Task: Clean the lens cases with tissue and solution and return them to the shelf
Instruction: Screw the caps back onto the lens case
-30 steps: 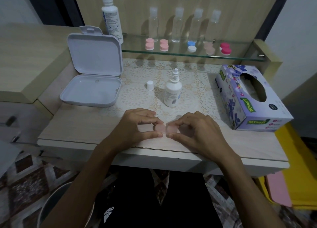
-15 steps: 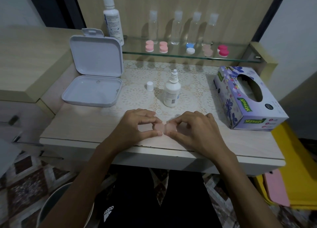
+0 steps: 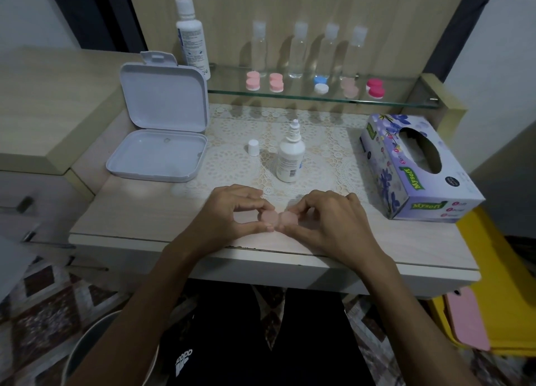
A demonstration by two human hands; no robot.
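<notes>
Pale pink, the lens case (image 3: 279,218) sits low over the near edge of the table (image 3: 139,211), pinched from both sides. The left hand (image 3: 232,211) curls thumb and forefinger round its left cap, and the right hand (image 3: 327,220) does the same to the right cap; whether the case rests on the wood or is lifted just off it, I cannot tell. Just behind the hands stands a small solution bottle (image 3: 291,156), uncapped, its white cap (image 3: 253,147) beside it on the lace mat. To the left lies an open white box (image 3: 158,130), to the right a tissue box (image 3: 417,168). On the glass shelf (image 3: 391,102) further back, several more cases (image 3: 275,82) sit before clear bottles.
</notes>
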